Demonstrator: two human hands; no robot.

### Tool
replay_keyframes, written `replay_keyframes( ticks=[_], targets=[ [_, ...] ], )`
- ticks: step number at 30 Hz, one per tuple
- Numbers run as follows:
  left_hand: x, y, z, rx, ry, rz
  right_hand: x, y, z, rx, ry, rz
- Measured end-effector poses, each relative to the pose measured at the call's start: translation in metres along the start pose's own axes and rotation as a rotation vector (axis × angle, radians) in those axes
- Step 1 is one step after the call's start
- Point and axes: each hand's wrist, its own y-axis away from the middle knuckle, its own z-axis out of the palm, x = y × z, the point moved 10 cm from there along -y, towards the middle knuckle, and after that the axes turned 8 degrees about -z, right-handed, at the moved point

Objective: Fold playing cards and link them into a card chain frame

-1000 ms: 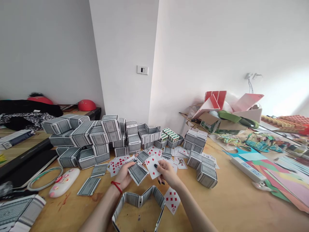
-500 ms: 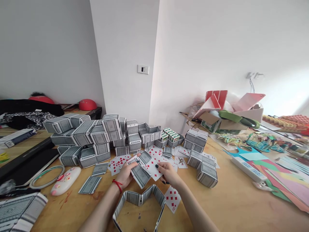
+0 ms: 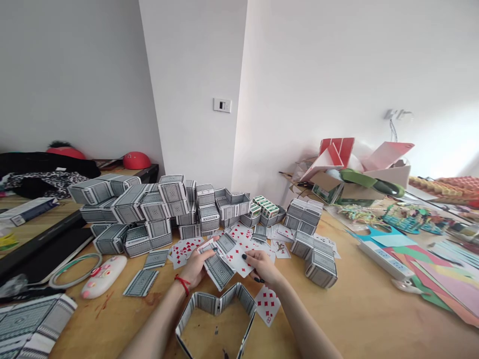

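My left hand (image 3: 197,267), with a red string at the wrist, is closed on a grey-backed playing card (image 3: 220,271), its thumb across the top. My right hand (image 3: 262,267) pinches the edge of a face-up diamond card (image 3: 241,262) between thumb and fingers; this card meets the left-hand one. Just below both hands stands a heart-shaped ring of folded cards (image 3: 189,316) on the table. An eight of diamonds (image 3: 267,304) lies face up under my right wrist. Loose face-up cards (image 3: 185,249) spread behind my hands.
Blocks of folded cards (image 3: 157,204) are stacked along the back left, with another folded-card block (image 3: 322,267) at right. A white mouse-shaped item (image 3: 105,276) lies left. A power strip (image 3: 385,260) and coloured paper (image 3: 437,276) lie right, before a filled cardboard box (image 3: 359,192).
The view has shifted very slightly. Both hands keep their grip on the cards, and the right hand has hardly moved.
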Motion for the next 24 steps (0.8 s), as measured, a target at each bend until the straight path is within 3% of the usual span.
replay_keyframes(
  ticks=[7, 13, 24],
  targets=[
    [-0.003, -0.001, -0.004, 0.009, -0.009, -0.008, 0.010, 0.004, -0.002, 0.007, -0.011, 0.095],
    [-0.003, -0.001, -0.008, 0.057, 0.011, 0.010, 0.013, 0.004, -0.003, 0.007, -0.048, 0.078],
    [-0.020, -0.002, -0.004, -0.036, 0.170, -0.220, 0.014, 0.004, 0.011, -0.055, -0.257, 0.161]
  ],
)
